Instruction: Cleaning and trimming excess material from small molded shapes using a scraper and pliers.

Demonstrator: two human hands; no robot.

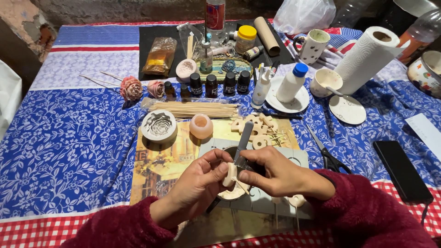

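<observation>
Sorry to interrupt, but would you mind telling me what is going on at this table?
A person in dark red sleeves works over a small bowl on the flowered tablecloth. The left hand pinches a small pale cast piece on a thin stick, while the right hand holds a flat grey tool against it. Moulds, a bundle of wooden sticks, dark bottles and scissors lie around.

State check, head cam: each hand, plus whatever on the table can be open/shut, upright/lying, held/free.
left hand: pinching a small pale piece
right hand: gripping a grey blade tool, tip up
scissors: lying, blades closed
white bottle: upright, blue cap on
yellow-lid jar: upright, lidded
paper towel roll: leaning
dark dropper bottles: upright, capped
wooden sticks: lying bundled
phone: flat, screen dark
</observation>
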